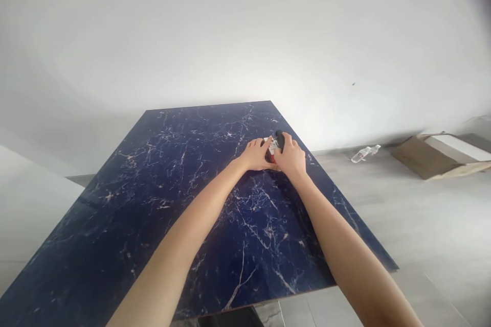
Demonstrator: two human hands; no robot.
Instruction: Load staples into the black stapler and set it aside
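Note:
Both hands meet over the far right part of a blue marble-patterned table (164, 199). My left hand (256, 156) curves around the left side of a small red, white and black box (273, 146), with its thumb along the near side. My right hand (291, 157) is closed on a dark rounded object (280, 136) at the box's right side. Whether that dark object is part of the box or separate I cannot tell. The fingers hide much of both things.
A pale wall (215, 36) rises behind the table. On the floor to the right lie clear plastic bottles (362, 154) and an open cardboard box (410, 156) with a white panel. Something black (232, 318) shows below the table's near edge.

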